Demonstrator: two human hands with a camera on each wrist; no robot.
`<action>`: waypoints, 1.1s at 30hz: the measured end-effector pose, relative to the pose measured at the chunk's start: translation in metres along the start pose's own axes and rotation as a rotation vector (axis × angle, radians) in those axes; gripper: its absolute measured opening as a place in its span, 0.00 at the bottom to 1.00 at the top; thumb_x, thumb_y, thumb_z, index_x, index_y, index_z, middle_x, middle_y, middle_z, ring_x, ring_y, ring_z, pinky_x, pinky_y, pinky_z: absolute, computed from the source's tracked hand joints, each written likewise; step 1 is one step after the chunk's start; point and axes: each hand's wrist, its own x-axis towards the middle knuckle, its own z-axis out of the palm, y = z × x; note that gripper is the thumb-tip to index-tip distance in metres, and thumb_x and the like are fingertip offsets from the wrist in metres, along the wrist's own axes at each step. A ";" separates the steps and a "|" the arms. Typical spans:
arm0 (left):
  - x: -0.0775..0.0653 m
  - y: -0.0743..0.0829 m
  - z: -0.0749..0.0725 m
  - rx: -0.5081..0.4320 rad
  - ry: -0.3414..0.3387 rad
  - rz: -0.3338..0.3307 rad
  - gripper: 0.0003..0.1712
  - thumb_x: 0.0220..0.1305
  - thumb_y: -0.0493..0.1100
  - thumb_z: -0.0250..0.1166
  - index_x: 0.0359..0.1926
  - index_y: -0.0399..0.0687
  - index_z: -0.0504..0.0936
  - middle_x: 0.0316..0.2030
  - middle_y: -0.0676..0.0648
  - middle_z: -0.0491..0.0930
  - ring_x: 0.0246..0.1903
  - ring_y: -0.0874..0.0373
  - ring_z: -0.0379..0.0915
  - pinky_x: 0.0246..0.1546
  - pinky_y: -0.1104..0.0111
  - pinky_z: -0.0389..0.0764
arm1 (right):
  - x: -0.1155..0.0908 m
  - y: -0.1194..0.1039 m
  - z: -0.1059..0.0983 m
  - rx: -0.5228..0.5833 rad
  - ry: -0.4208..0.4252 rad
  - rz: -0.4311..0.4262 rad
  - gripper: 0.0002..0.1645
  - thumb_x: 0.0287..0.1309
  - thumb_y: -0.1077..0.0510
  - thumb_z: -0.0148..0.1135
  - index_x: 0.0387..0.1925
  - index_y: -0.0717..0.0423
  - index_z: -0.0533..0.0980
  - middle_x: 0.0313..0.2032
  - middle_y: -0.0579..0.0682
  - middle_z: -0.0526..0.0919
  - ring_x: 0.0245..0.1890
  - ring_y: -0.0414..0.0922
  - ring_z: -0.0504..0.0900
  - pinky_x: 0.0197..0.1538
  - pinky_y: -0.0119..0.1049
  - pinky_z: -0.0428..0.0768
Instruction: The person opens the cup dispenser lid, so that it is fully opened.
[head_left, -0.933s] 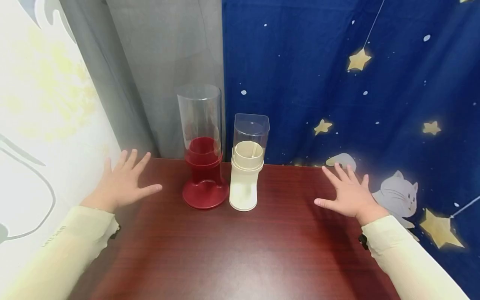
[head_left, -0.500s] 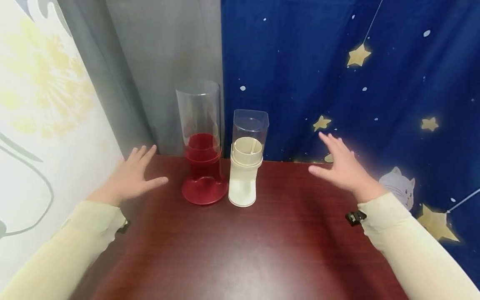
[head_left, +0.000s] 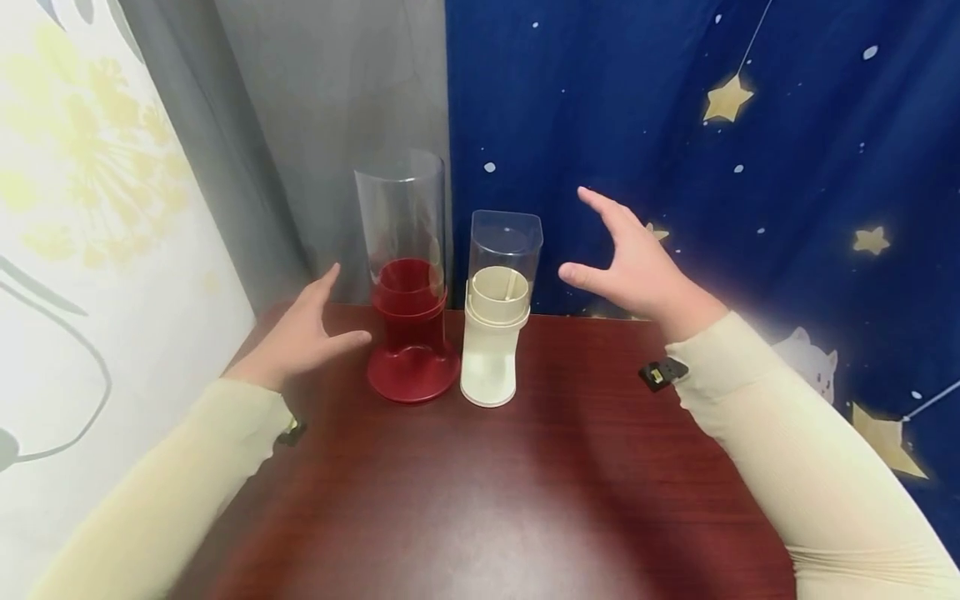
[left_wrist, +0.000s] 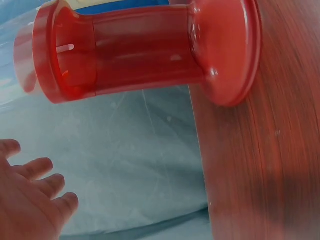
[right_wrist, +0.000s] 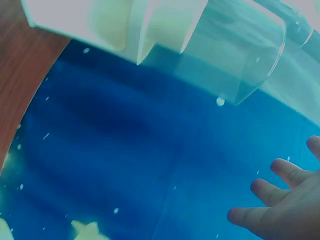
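Note:
A red stand point(head_left: 414, 377) with a round foot carries a tall clear plastic cylinder point(head_left: 401, 208). Close on its right is a shorter cream stand point(head_left: 489, 367) with a clear container point(head_left: 506, 236) on top. My left hand point(head_left: 292, 340) is held left of the red stand, thumb toward it and touching nothing. To the right of the cream stand, my right hand point(head_left: 637, 268) hangs in the air with fingers and thumb spread apart. The left wrist view shows the red stand point(left_wrist: 145, 50) apart from my fingers; the right wrist view shows a gap between my fingers and the clear container point(right_wrist: 230, 55).
Both stands are near the far edge of a dark red-brown wooden table point(head_left: 465, 500). Behind them hang a grey curtain point(head_left: 337, 108) and a blue curtain point(head_left: 585, 108) with stars. A white patterned surface point(head_left: 112, 250) rises on the left.
Both hands have moved inward toward the stands, the right one also upward. The hands have turned more edge-on. The stands have stayed in place.

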 end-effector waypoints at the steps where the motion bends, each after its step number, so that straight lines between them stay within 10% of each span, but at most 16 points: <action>1: 0.001 0.001 0.001 -0.015 0.004 -0.004 0.71 0.60 0.70 0.73 0.86 0.62 0.32 0.86 0.46 0.39 0.83 0.38 0.39 0.75 0.33 0.56 | 0.003 -0.004 0.002 0.006 -0.003 -0.005 0.62 0.59 0.36 0.74 0.85 0.39 0.51 0.84 0.48 0.51 0.83 0.54 0.53 0.79 0.66 0.56; 21: 0.034 0.009 0.031 -0.319 0.062 -0.051 0.73 0.54 0.68 0.79 0.84 0.80 0.34 0.85 0.51 0.45 0.83 0.42 0.43 0.72 0.33 0.63 | 0.049 -0.052 0.031 0.108 -0.029 -0.046 0.60 0.58 0.31 0.72 0.84 0.30 0.50 0.83 0.37 0.52 0.83 0.43 0.52 0.81 0.59 0.57; 28: 0.038 0.005 0.038 -0.419 0.080 -0.107 0.74 0.52 0.66 0.81 0.82 0.85 0.32 0.86 0.54 0.42 0.78 0.39 0.60 0.70 0.36 0.69 | 0.060 -0.065 0.051 0.163 -0.048 -0.062 0.61 0.57 0.32 0.72 0.84 0.29 0.50 0.83 0.37 0.52 0.83 0.42 0.51 0.81 0.58 0.57; 33: 0.042 0.004 0.043 -0.471 0.088 -0.104 0.75 0.52 0.64 0.82 0.82 0.85 0.32 0.85 0.58 0.40 0.83 0.45 0.46 0.72 0.40 0.68 | 0.069 -0.074 0.060 0.188 -0.048 -0.051 0.62 0.56 0.30 0.72 0.84 0.29 0.49 0.83 0.33 0.51 0.83 0.39 0.51 0.81 0.56 0.58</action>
